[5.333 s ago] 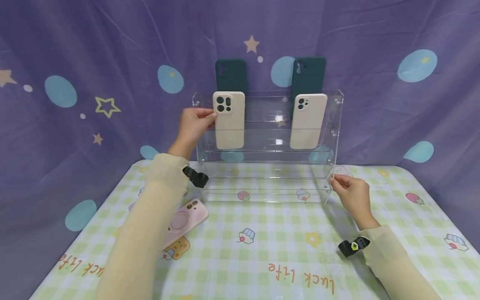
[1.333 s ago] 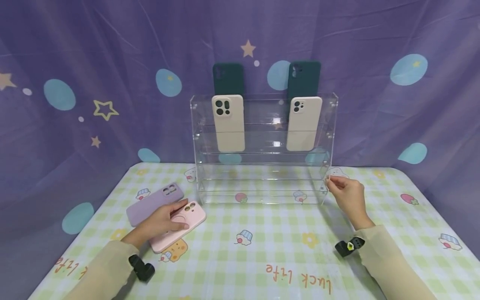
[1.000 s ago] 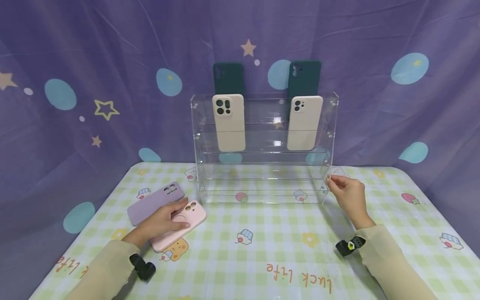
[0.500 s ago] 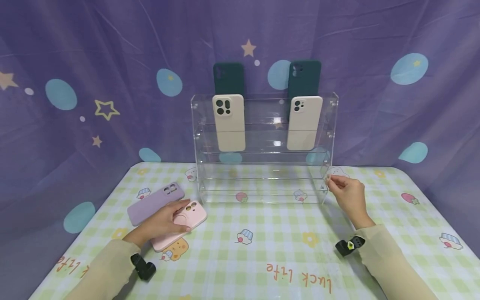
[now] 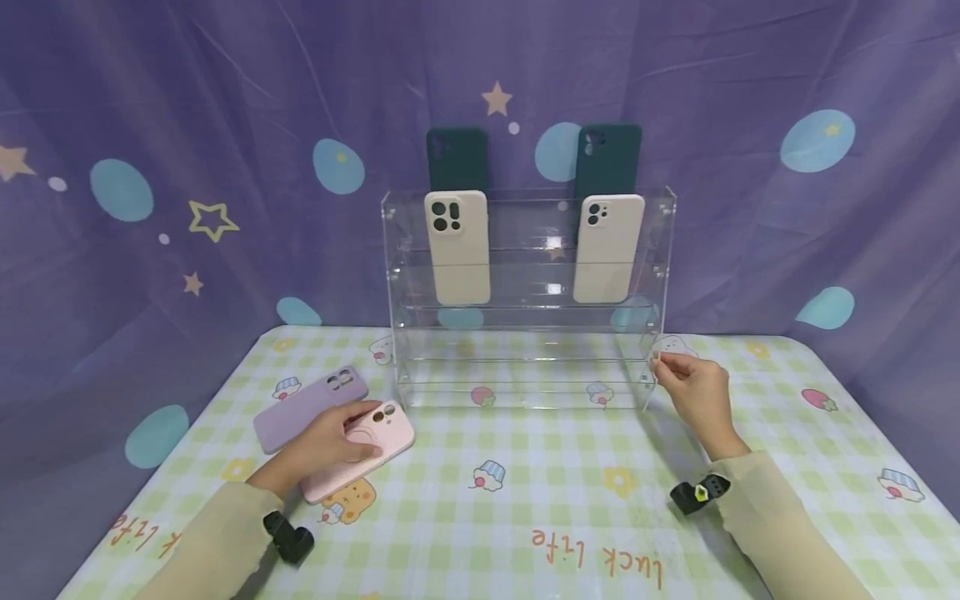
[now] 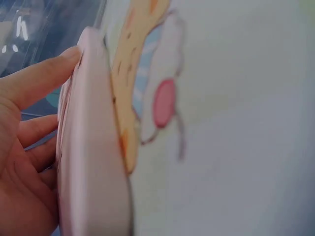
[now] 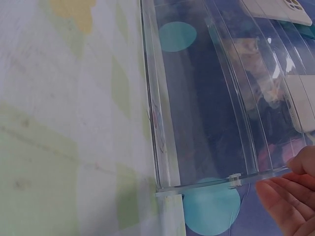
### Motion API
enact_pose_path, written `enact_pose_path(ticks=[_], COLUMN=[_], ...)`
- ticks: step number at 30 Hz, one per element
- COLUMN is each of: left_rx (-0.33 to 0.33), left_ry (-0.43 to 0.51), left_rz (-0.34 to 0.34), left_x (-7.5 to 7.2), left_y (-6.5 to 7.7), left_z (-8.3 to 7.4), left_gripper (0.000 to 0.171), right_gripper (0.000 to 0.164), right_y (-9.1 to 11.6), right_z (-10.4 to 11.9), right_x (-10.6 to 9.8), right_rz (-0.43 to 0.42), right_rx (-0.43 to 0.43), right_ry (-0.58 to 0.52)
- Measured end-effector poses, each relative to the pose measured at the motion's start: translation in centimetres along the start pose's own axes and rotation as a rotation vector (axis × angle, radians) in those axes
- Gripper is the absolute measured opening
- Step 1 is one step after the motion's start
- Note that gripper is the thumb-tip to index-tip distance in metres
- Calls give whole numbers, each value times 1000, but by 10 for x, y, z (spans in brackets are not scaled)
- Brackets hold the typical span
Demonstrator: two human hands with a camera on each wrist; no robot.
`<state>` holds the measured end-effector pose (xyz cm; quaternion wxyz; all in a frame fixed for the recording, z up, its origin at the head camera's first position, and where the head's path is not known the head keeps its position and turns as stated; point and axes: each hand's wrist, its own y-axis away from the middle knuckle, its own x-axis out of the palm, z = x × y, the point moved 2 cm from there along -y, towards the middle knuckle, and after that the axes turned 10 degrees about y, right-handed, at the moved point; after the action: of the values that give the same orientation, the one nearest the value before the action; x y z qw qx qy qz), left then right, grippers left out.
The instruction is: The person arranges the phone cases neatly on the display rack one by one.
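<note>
My left hand lies over a pink phone case on the table, holding it between thumb and fingers across its width. In the left wrist view the thumb touches the case's face near one edge. Just behind that hand lies a lilac phone case, partly covered by it. With thumb and fingers my right hand pinches the right side panel of a clear acrylic tiered stand. Two cream phone cases lean on one tier, in front of two dark green ones on the top tier.
A checked tablecloth with printed cupcakes covers the table. Close behind the stand hangs a purple curtain. Black camera straps sit on both wrists.
Since the oldest frame my left hand has left the left cream case on the stand and come down onto the pink case. My right hand stays at the side panel.
</note>
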<state>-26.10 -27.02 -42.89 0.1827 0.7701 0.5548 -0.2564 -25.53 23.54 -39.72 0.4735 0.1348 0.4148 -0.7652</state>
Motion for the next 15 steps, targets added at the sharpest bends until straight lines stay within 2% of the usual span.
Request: enact_pose_path(ticks=[4,7,10,15], left_rx=[-12,-44,-57,-15], left_ry=[55,114,165,269], left_rz=[-39,-46,7,166], left_x=[-4,-8,-12,-18], left_y=[-3,-4,-4,-4], left_z=[-2,-6,-13,-32], left_gripper=[48,35,34,38], right_gripper=[22,22,22,24], right_y=[0,0,1,1], right_z=[1,1,1,1], right_x=[-1,-1,-1,-3], right_rz=[0,5,17,37], right_rx=[1,3,11,30], right_ry=[-1,-5,-3,1])
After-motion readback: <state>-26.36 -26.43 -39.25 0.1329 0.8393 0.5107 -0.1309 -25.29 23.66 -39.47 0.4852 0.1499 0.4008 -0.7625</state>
